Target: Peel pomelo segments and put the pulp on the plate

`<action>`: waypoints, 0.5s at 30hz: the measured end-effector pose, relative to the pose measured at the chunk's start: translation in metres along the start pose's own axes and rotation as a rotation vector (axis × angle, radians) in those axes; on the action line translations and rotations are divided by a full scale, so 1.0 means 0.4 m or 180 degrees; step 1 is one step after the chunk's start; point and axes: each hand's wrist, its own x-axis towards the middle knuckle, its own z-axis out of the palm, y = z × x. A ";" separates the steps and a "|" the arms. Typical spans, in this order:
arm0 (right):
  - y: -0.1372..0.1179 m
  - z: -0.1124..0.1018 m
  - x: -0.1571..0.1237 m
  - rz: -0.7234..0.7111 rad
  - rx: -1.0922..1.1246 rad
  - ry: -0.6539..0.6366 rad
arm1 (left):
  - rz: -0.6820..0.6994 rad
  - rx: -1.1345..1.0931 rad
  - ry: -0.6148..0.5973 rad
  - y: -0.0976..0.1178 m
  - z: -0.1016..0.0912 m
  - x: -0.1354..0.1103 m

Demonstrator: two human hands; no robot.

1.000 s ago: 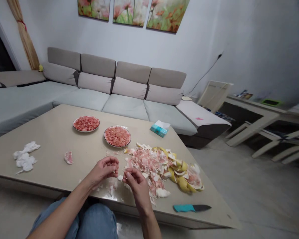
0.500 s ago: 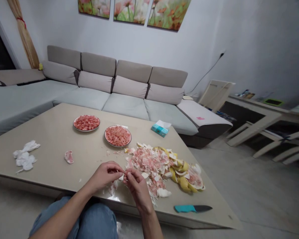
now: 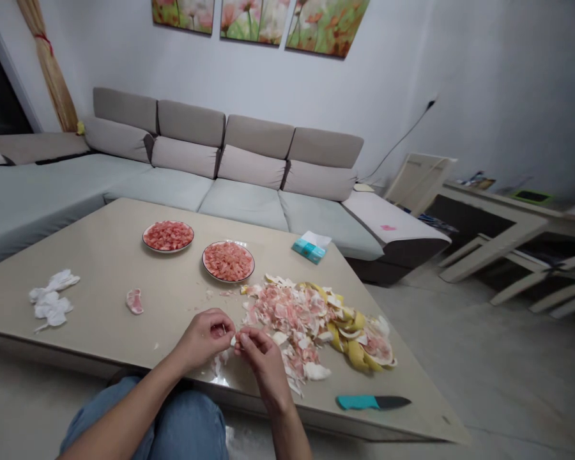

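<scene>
Over the near edge of the table, my left hand [image 3: 209, 337] and my right hand [image 3: 263, 359] meet fingertip to fingertip, both closed in a pinch. A small whitish pomelo piece [image 3: 233, 341] shows between them, mostly covered by the fingers. To the right of my hands spreads a heap of pink and white pomelo membranes [image 3: 292, 310], with thick yellow pomelo peel [image 3: 357, 354] at its right end. One pomelo segment [image 3: 135, 301] lies apart on the left. Farther back, pink pulp fills a near plate [image 3: 228, 280] and a far plate [image 3: 167, 251].
A knife [image 3: 374, 402] with a turquoise handle lies at the table's front right. Crumpled white tissues [image 3: 52, 300] are on the left, and a blue tissue pack [image 3: 309, 250] is at the back right. A grey sofa [image 3: 244, 203] stands behind the table [image 3: 100, 255].
My fingertips have drawn slightly apart, the left ones shifting a little left, and a whitish bit shows between them. The things on the table lie as before.
</scene>
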 end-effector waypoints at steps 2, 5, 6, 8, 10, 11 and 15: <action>0.002 0.000 0.001 0.0045 0.0036 -0.0014 | -0.0052 -0.0038 -0.0009 -0.002 0.001 0.001; 0.004 0.001 0.002 0.0085 0.0072 -0.0038 | -0.0204 -0.0186 -0.0063 -0.010 0.003 0.002; 0.004 0.001 0.002 0.0085 0.0073 -0.0040 | -0.0272 -0.0256 -0.0096 -0.013 0.004 0.003; 0.004 0.002 0.001 0.0074 0.0060 -0.0036 | -0.0415 -0.0403 -0.0181 -0.016 0.006 0.003; 0.003 0.004 0.001 0.0050 0.0029 -0.0024 | -0.0538 -0.0534 -0.0270 -0.016 0.007 0.003; 0.003 0.005 0.001 0.0033 0.0008 -0.0015 | -0.0588 -0.0588 -0.0308 -0.015 0.007 0.003; 0.001 0.002 0.004 -0.0101 -0.0067 0.0121 | -0.0724 -0.0741 -0.0416 -0.010 0.004 0.003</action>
